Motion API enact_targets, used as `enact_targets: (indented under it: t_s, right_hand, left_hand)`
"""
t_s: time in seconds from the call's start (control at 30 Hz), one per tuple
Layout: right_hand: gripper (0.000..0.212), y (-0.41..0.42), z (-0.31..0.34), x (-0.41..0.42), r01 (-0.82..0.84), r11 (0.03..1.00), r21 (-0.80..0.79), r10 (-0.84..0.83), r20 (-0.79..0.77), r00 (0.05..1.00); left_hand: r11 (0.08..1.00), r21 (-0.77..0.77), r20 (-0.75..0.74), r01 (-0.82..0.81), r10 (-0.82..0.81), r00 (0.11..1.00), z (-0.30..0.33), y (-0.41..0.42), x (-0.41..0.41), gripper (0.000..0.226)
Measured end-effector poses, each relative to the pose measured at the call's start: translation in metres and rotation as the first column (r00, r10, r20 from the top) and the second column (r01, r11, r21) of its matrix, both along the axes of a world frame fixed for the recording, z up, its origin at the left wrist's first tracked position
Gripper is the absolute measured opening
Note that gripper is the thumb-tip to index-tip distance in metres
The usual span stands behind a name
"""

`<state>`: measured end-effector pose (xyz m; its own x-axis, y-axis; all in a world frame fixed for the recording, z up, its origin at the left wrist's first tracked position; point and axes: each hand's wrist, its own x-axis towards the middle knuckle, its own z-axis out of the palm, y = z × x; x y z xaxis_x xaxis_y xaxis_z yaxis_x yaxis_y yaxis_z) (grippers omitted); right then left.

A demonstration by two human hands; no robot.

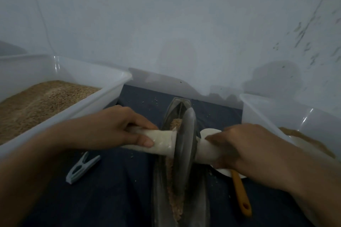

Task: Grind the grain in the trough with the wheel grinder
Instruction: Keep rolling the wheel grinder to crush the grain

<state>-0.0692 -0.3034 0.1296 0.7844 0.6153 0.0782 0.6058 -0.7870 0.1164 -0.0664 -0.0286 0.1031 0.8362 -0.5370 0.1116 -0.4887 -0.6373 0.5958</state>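
We grip the pale handle (pixel 162 143) on both sides of the wheel (pixel 185 145), left hand (pixel 118 127) and right hand (pixel 245 151) each wrapped around it. The wheel sits in the trough (pixel 166 180) on the grain (pixel 176 199). If we press unevenly, it may tip, ride up the wall and spill grain onto the dark cloth (pixel 120 199).

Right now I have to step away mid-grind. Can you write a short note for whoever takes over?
Left hand grips the left handle of the wheel grinder; right hand grips the right handle.
The wheel stands in the trough, with grain lying along the groove.
Left tub holds grain; right tub holds some brownish material.
A clip and an orange-handled tool lie on the cloth.
Done: grinding is underway.
Left: grain in the trough still looks coarse; keep rolling.
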Motion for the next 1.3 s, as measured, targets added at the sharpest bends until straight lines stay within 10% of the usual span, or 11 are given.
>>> enact_targets:
  t_s: [0.2,0.4,0.53,0.73,0.93,1.1,1.3]
  right_hand:
    - [0.038,-0.001,0.007,-0.014,-0.014,1.000,0.005,0.014,-0.026,1.000]
    - [0.040,0.007,-0.031,0.030,0.113,0.984,0.139,-0.138,0.184,0.973]
    - [0.047,0.004,-0.040,0.039,0.129,0.974,0.188,-0.168,0.205,0.964]
    - [0.021,0.003,-0.009,0.010,0.002,1.000,-0.013,0.000,0.114,0.993]
    - [0.043,-0.005,0.013,-0.020,-0.017,1.000,0.011,0.018,-0.040,0.999]
    - [0.038,0.006,-0.015,0.014,0.061,0.997,0.040,-0.065,0.117,0.991]
    - [0.047,0.006,-0.042,0.041,0.131,0.973,0.190,-0.171,0.212,0.962]
  left_hand:
    - [0.996,0.015,-0.132,0.082,-0.080,0.988,0.007,0.001,-0.007,0.029]
    - [0.934,0.149,0.294,-0.325,0.271,0.916,-0.016,-0.017,0.009,0.030]
    - [0.921,0.111,0.631,-0.373,0.225,0.743,-0.033,-0.025,0.015,0.040]
    - [0.996,0.023,0.112,-0.090,0.087,0.990,-0.008,-0.003,0.004,0.029]
    - [0.991,-0.034,-0.180,0.126,-0.130,0.975,0.009,0.004,-0.007,0.026]
    - [0.975,0.123,0.142,-0.184,0.166,0.976,-0.007,-0.010,0.003,0.019]
    - [0.922,0.078,0.634,-0.379,0.247,0.733,-0.035,-0.026,0.017,0.041]
